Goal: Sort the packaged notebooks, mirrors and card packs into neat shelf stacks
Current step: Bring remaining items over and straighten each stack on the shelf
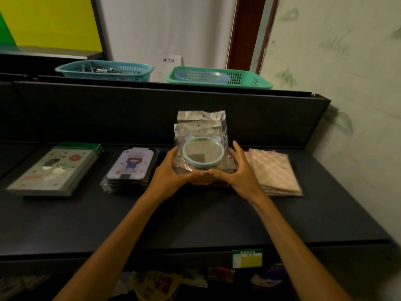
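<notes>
A stack of bagged round mirrors [200,154] with pale blue frames stands in the middle of the dark shelf [195,220]. My left hand [171,170] grips the stack's left side and my right hand [236,172] grips its right side, thumbs meeting at the front. To the left lies a stack of packs with a cartoon girl [132,168]. Further left sits a stack of grey-green packaged notebooks [54,170]. A pink diamond-patterned stack [275,172] lies just right of my right hand.
On the upper ledge stand a teal basket [104,70] with small metal items and a green tray [219,78] holding a blue basket. A green and yellow price label [247,258] hangs on the shelf's front edge. A wall [347,105] closes off the right side.
</notes>
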A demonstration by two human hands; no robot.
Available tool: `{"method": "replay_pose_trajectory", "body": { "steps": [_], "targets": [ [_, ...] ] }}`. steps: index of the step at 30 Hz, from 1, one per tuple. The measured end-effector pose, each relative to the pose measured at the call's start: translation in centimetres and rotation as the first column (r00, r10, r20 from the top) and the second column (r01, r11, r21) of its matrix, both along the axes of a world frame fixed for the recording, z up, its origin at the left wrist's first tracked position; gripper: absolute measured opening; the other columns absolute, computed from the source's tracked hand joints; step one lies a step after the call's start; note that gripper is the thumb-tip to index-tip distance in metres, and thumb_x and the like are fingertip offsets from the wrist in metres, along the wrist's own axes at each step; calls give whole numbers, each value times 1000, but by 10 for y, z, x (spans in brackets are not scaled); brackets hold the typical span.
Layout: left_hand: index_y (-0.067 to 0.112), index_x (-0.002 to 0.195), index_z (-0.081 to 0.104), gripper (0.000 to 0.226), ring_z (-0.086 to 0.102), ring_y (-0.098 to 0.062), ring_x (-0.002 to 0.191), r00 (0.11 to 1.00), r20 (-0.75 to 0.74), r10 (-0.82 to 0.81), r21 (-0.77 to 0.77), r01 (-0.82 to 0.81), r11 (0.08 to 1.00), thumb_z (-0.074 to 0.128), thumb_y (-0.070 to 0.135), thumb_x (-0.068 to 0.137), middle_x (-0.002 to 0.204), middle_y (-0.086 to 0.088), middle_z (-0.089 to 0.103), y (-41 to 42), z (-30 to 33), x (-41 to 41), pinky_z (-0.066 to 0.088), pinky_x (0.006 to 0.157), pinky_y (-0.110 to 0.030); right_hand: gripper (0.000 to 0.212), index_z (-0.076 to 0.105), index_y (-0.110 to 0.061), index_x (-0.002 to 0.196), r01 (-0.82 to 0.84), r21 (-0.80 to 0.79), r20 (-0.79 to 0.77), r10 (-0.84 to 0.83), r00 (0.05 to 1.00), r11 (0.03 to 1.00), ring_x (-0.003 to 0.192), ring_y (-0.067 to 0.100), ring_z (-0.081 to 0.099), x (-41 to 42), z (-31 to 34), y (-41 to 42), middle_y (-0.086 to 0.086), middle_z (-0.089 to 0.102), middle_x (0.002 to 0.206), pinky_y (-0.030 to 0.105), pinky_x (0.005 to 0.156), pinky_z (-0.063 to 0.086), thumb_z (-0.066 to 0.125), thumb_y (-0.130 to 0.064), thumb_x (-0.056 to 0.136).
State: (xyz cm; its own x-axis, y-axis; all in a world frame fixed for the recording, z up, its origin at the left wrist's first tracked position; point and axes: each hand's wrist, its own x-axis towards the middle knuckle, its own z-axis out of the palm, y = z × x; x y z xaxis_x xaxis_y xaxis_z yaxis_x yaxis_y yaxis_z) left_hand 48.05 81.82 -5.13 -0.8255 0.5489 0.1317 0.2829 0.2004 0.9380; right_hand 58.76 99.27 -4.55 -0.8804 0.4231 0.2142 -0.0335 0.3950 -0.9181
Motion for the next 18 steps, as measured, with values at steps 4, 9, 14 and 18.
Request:
{"method": "replay_pose_trajectory", "body": {
  "steps": [4, 9, 14, 18],
  "targets": [
    [26, 144, 31, 102, 48, -9, 122, 1000, -9, -18, 9, 18, 1000, 83, 46, 58, 139, 3, 48, 2, 1, -1, 42, 101, -30, 97, 26, -24, 146, -37, 46, 15, 36, 999, 998, 121, -2, 46, -5, -5, -4, -12, 45, 139, 19, 100, 44, 82, -33, 67],
    [32, 141, 34, 108, 50, -16, 123, 1000, 18, -16, -1, 16, 1000, 83, 60, 48, 138, 2, 50, -1, 3, -7, 45, 101, -41, 92, 31, -25, 144, -31, 43, 8, 31, 999, 999, 123, 4, 49, -9, -9, -7, -7, 49, 138, 26, 100, 47, 81, -38, 69],
    [31, 146, 26, 110, 46, -18, 126, 999, -19, -26, -22, 26, 999, 77, 56, 51, 144, 0, 43, -2, 8, -8, 45, 99, -36, 102, 17, -23, 149, 16, 42, -29, -15, 999, 999, 124, -3, 35, -7, -3, -8, -19, 33, 137, 1, 88, 39, 80, -30, 71],
    [31, 141, 33, 96, 49, -7, 115, 998, -35, -61, 13, 62, 998, 77, 48, 57, 136, 3, 50, 0, 9, -3, 41, 86, -18, 95, 23, -25, 148, 1, 69, -24, 1, 1000, 998, 123, -2, 40, -8, -4, -9, -17, 39, 135, 9, 95, 40, 79, -32, 72]
  ]
}}
